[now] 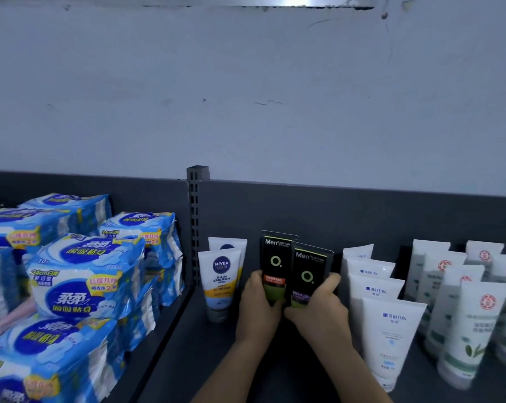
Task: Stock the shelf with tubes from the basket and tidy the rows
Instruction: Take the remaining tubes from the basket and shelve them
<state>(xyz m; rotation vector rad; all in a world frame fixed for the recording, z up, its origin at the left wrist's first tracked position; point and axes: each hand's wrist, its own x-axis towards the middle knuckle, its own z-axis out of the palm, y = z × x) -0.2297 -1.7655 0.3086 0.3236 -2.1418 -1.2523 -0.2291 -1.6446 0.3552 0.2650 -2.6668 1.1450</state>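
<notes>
Blue packs (86, 274) crowd the left, past a slotted post (194, 228). On the dark shelf (188, 359), just right of two Nivea tubes (219, 283), the left hand (257, 309) grips one upright black tube (275, 263). The right hand (318, 312) grips a second black tube (308, 271) beside it. A row of white tubes (388, 335) stands close on the right.

2 black tubes (276, 258) — green bases, white rings. Left of them: white tube (220, 276), navy roundel, yellow band; blue-and-white packs (80, 283). Right of them: white tubes (391, 324) — then white-green, red-sealed tubes (475, 324).

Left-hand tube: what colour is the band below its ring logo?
Orange-red, on the black tube with a green base; head view.
</notes>
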